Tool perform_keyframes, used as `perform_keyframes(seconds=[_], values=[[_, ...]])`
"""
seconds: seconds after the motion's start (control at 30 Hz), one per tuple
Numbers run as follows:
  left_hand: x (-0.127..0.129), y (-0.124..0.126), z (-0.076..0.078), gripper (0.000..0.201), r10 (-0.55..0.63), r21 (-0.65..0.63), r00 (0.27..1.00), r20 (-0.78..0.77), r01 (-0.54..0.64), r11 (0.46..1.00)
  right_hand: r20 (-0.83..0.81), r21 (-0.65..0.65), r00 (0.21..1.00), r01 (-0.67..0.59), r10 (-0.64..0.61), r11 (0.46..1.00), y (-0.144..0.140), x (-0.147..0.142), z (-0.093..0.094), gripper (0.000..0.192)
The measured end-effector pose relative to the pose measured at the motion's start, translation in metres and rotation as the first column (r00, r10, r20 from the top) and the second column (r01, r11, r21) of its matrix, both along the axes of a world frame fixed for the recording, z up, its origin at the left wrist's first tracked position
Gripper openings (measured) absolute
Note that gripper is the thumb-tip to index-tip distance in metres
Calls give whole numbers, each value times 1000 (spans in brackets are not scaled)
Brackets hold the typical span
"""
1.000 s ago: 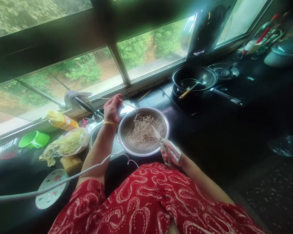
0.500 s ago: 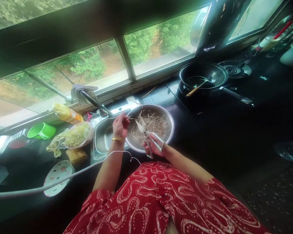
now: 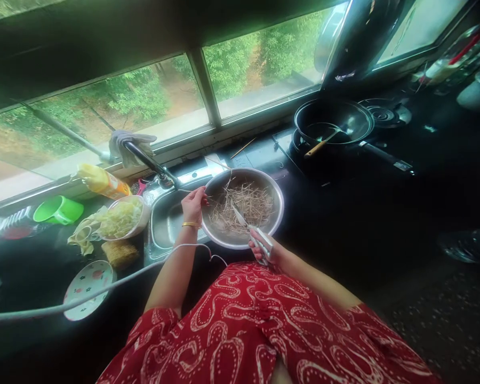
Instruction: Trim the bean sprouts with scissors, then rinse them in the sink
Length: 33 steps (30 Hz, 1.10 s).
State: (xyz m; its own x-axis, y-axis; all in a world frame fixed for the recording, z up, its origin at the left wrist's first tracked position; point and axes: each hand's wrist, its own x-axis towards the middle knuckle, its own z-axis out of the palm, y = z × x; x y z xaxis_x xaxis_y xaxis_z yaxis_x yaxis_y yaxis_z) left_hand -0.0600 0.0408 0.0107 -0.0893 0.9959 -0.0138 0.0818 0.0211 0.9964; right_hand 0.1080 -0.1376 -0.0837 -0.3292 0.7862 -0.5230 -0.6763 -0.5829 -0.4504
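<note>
A round metal basin sits over the right side of the sink. Inside lies a pile of thin, dry, brownish root-like strands. At the basin's left rim my left hand is closed in a pinch, and a thin pale strand seems to come from its fingertips. My right hand is wrapped around the handles of a pair of scissors at the near right rim. The scissor blades look closed and point up and left over the pile. Part of the handles is hidden by my fingers.
Left of the sink are a bowl of pale cut vegetables, a sponge, a patterned plate, a green mug and a yellow bottle. A white cable crosses my left forearm. A wok stands back right.
The scissors' blades have gone from spread to closed, and my right hand has moved right and slightly down. My left hand has drawn slightly left, away from the blades.
</note>
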Motion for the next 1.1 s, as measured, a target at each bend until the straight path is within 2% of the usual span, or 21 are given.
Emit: perform_keyframes(seconds=[0.03, 0.07, 0.1, 0.17, 0.2, 0.23, 0.27, 0.3, 0.37, 0.43, 0.5, 0.53, 0.6, 0.7, 0.77, 0.83, 0.9, 0.93, 1.0, 1.1], values=[[0, 7, -4, 37, -53, 15, 984, -172, 56, 998, 27, 3, 1000, 0, 0, 1000, -6, 7, 2, 30], [1, 13, -8, 36, -131, -5, 923, -362, 138, 990, 53, 9, 999, 3, -3, 1000, -13, 15, 4, 29], [4, 18, -13, 37, -227, -68, 808, -544, 228, 971, 75, 18, 997, 15, -17, 1000, -20, 23, 6, 28], [11, 24, -25, 44, -393, -239, 475, -787, 354, 904, 100, 44, 992, 72, -76, 996, -33, 39, 11, 30], [16, 24, -33, 50, -428, -298, 316, -847, 384, 874, 101, 56, 988, 108, -113, 993, -39, 46, 12, 32], [22, 22, -40, 55, -437, -336, 188, -880, 405, 850, 97, 68, 984, 146, -152, 987, -45, 52, 13, 33], [28, 19, -48, 59, -439, -365, 94, -893, 419, 831, 89, 78, 978, 182, -189, 980, -49, 57, 13, 35], [34, 14, -55, 61, -448, -393, 30, -893, 431, 812, 79, 84, 972, 216, -222, 973, -53, 62, 13, 37], [45, 4, -68, 62, -496, -454, -27, -868, 449, 769, 56, 87, 961, 264, -270, 961, -60, 67, 10, 41], [52, -2, -74, 60, -550, -486, -5, -835, 475, 734, 39, 85, 952, 299, -304, 950, -64, 70, 8, 44], [53, 3, -73, 52, -581, -473, 62, -811, 514, 715, 30, 85, 947, 317, -320, 945, -66, 71, 6, 43], [52, 10, -70, 46, -579, -456, 96, -810, 517, 724, 28, 86, 947, 316, -319, 945, -67, 71, 5, 42], [48, 31, -61, 37, -516, -393, 151, -843, 482, 783, 31, 86, 951, 304, -307, 949, -66, 72, 4, 40], [48, 65, -56, 33, -356, -265, 174, -918, 399, 878, 45, 84, 954, 292, -296, 953, -63, 72, 5, 39], [53, 80, -62, 34, -345, -264, 167, -924, 378, 887, 47, 87, 958, 279, -284, 956, -61, 72, 5, 39], [59, 88, -70, 32, -383, -308, 169, -908, 353, 884, 39, 90, 962, 267, -271, 960, -58, 71, 5, 42], [62, 90, -72, 28, -396, -319, 207, -895, 323, 891, 30, 92, 962, 269, -272, 959, -56, 71, 4, 45], [61, 91, -70, 27, -386, -302, 257, -886, 312, 901, 28, 91, 961, 273, -276, 958, -56, 71, 4, 46], [56, 93, -56, 26, -352, -240, 405, -844, 302, 923, 29, 92, 961, 273, -276, 958, -55, 71, 3, 46], [45, 95, -18, 24, -317, -144, 651, -690, 305, 941, 27, 100, 961, 271, -275, 957, -52, 71, 4, 45]])
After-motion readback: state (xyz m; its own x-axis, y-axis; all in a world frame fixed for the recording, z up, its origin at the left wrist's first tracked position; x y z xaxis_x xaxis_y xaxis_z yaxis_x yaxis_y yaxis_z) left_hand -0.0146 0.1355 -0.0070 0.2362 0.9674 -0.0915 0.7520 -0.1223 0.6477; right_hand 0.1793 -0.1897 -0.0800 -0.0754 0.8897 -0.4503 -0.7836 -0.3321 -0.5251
